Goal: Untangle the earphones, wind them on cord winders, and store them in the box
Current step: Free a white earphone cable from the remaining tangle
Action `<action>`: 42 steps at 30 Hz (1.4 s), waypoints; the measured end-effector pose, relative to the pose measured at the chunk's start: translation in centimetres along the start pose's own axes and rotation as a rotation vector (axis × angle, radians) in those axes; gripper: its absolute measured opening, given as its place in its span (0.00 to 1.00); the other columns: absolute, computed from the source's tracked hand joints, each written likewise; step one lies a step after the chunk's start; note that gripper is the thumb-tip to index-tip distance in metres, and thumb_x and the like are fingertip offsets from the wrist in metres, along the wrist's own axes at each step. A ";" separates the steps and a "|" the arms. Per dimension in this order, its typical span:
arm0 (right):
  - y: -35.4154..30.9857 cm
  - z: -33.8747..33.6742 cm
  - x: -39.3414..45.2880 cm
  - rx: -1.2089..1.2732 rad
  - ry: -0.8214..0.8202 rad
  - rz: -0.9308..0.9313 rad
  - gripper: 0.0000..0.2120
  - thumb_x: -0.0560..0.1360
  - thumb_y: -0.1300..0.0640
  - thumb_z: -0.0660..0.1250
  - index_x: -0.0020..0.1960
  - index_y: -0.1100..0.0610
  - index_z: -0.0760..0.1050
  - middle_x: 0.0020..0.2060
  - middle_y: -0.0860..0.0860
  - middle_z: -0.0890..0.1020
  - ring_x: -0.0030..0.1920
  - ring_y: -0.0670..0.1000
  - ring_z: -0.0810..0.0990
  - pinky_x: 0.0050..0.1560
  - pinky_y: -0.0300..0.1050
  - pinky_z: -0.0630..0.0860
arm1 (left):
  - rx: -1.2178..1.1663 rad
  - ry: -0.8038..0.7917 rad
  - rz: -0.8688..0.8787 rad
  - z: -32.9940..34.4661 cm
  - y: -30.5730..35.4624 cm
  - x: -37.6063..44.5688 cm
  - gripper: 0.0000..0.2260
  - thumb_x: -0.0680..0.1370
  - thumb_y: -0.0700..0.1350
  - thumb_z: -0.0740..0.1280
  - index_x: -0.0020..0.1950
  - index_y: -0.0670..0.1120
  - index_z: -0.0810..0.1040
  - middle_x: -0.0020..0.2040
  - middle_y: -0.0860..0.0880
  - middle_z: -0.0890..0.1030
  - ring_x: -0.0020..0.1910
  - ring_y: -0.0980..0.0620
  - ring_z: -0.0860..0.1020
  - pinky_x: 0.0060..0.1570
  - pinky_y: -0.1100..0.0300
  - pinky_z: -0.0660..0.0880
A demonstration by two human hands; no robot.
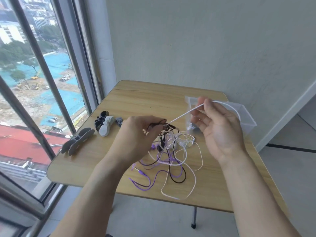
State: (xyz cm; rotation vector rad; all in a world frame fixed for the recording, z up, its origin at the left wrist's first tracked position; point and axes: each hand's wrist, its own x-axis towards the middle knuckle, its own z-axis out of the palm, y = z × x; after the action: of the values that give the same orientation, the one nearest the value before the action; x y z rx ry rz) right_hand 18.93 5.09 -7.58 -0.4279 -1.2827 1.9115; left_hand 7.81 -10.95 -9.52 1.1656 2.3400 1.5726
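light: bright, even daylight from the window on the left | shadows: soft and faint on the surface, falling right of objects | glare: none strong | blur: slight softness overall, mild motion smear at the hands | distortion: wide-angle bending of window frames and edges

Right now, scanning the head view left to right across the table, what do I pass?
Grey cord winder → white cord winder → left hand → tangled earphones → right hand pinching a white cord → clear box.
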 end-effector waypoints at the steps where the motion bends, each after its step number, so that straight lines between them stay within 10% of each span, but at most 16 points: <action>1: -0.1 0.0 0.0 0.011 -0.005 -0.009 0.09 0.80 0.62 0.63 0.45 0.60 0.81 0.43 0.51 0.84 0.40 0.52 0.84 0.40 0.43 0.80 | -0.001 0.034 -0.005 0.0 -0.1 0.0 0.09 0.77 0.42 0.71 0.51 0.56 0.86 0.42 0.62 0.85 0.44 0.65 0.81 0.50 0.66 0.77; 8: 0.1 -0.4 0.1 -0.069 0.069 -0.035 0.10 0.83 0.59 0.62 0.46 0.59 0.79 0.31 0.51 0.76 0.31 0.49 0.77 0.31 0.43 0.79 | -0.111 0.132 -0.119 -0.1 0.2 0.1 0.04 0.78 0.44 0.71 0.46 0.51 0.85 0.37 0.59 0.85 0.40 0.63 0.83 0.44 0.69 0.76; 14: 0.8 -0.4 -0.7 -0.736 -0.360 0.235 0.25 0.75 0.36 0.60 0.57 0.55 0.82 0.51 0.48 0.86 0.51 0.45 0.85 0.53 0.41 0.80 | -0.671 -0.091 -0.334 -0.6 0.3 0.3 0.10 0.77 0.32 0.68 0.53 0.44 0.83 0.43 0.47 0.86 0.43 0.52 0.83 0.42 0.61 0.78; 18: 1.4 0.0 -1.1 -0.893 -0.529 0.061 0.09 0.76 0.51 0.73 0.56 0.49 0.82 0.50 0.45 0.86 0.51 0.44 0.84 0.56 0.42 0.79 | -0.859 -0.181 -0.350 -0.7 0.2 0.4 0.19 0.70 0.28 0.68 0.58 0.43 0.80 0.44 0.46 0.85 0.41 0.48 0.82 0.40 0.59 0.79; 29: 1.4 -1.1 0.2 -0.662 -0.185 -0.087 0.02 0.75 0.58 0.74 0.45 0.52 0.81 0.37 0.51 0.86 0.40 0.57 0.85 0.42 0.54 0.81 | -0.106 -0.002 -0.156 -1.1 -0.9 0.3 0.04 0.73 0.45 0.76 0.43 0.54 0.85 0.30 0.52 0.79 0.30 0.57 0.76 0.37 0.62 0.72; 35: 1.1 -2.3 1.0 -0.693 -0.013 -0.269 0.06 0.76 0.59 0.73 0.43 0.49 0.82 0.34 0.45 0.86 0.35 0.46 0.85 0.38 0.43 0.80 | -0.112 0.216 -0.258 -2.0 -1.2 0.8 0.05 0.78 0.46 0.72 0.44 0.47 0.85 0.29 0.46 0.81 0.20 0.53 0.73 0.22 0.64 0.69; 42: 1.5 -4.4 1.9 -0.755 0.187 -0.296 0.03 0.77 0.56 0.72 0.48 0.53 0.85 0.34 0.38 0.83 0.34 0.36 0.78 0.42 0.36 0.76 | -0.225 0.310 -0.344 -2.4 -1.8 0.9 0.11 0.82 0.44 0.64 0.45 0.43 0.83 0.32 0.47 0.84 0.26 0.48 0.80 0.25 0.56 0.74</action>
State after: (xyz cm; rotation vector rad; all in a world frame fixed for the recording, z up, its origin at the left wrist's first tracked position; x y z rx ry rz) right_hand 19.89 9.00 -10.51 -0.7240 -1.7963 1.0680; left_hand 5.09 -12.48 -9.65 0.4699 2.2916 1.9230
